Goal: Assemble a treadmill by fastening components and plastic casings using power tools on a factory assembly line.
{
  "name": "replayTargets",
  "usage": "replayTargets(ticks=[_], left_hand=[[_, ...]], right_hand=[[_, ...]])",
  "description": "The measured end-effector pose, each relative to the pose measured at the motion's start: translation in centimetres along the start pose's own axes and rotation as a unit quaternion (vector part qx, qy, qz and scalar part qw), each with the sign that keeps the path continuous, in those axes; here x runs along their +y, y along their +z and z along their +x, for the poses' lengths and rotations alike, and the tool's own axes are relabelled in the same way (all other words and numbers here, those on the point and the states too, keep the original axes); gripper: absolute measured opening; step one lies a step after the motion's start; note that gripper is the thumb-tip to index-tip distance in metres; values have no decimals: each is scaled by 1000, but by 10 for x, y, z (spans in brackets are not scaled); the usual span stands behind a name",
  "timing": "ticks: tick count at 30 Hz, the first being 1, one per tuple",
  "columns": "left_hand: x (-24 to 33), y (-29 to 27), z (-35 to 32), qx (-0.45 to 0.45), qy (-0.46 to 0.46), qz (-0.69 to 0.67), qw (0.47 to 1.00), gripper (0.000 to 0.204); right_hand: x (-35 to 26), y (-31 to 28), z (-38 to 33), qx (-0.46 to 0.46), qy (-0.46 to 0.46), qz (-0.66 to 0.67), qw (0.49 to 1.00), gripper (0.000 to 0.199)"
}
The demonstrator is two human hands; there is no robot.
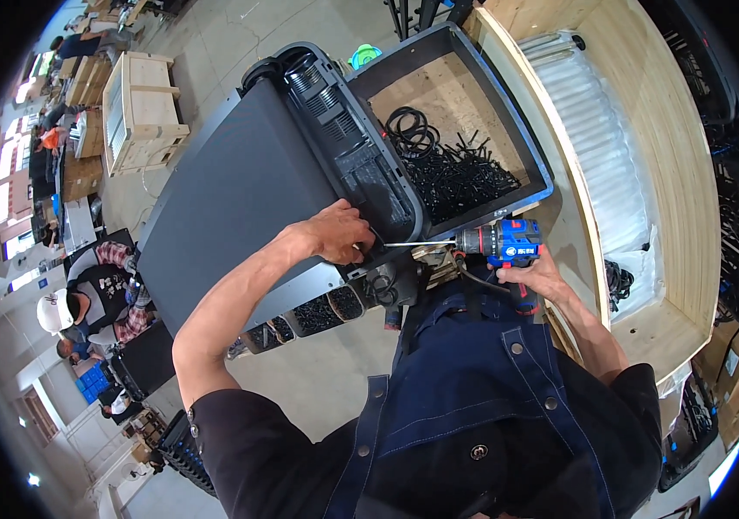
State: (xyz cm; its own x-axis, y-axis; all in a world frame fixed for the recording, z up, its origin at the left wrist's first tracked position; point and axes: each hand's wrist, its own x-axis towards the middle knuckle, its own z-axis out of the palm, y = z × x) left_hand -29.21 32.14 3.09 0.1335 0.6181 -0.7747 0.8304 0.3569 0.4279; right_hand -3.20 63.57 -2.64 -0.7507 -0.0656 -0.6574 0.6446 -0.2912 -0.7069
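Note:
My right hand (536,274) is wrapped round the grip of a blue and black cordless drill (508,240). A long thin driver bit (421,244) runs from its chuck leftward to the near corner of a treadmill (240,164) with a wide dark belt. At that corner my left hand (340,234) is closed, fingers curled close to the bit's tip; what they hold, if anything, is hidden. Beyond my left hand lies the treadmill's uncovered motor compartment (335,121), with ribbed black parts inside.
A dark tray (473,52) of black bolts and coiled cables (411,130) adjoins the treadmill. Small bins of fasteners (326,313) hang below its near edge. A wooden crate (681,173) with wrapped white parts stands at right. A person in a white cap (58,310) works at left.

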Motion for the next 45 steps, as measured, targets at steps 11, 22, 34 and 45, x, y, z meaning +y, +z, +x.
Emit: replayTargets(ticks=[11,22,34,45], left_hand=[[-3,2,1,16,16,-3,1000,20],[-11,10,0,61,54,-9,997,22],[4,-16,-24,71,-50,-193,977,38],[-2,126,-98,602,-418,-195,652,54]], right_hand=[[-23,-13,29,-33,14,-61,997,41],[-68,-1,35,-67,43,-77,994,35],[-88,5,70,-156,46,-160,974,29],[-81,-10,93,-210,71,-122,967,35]])
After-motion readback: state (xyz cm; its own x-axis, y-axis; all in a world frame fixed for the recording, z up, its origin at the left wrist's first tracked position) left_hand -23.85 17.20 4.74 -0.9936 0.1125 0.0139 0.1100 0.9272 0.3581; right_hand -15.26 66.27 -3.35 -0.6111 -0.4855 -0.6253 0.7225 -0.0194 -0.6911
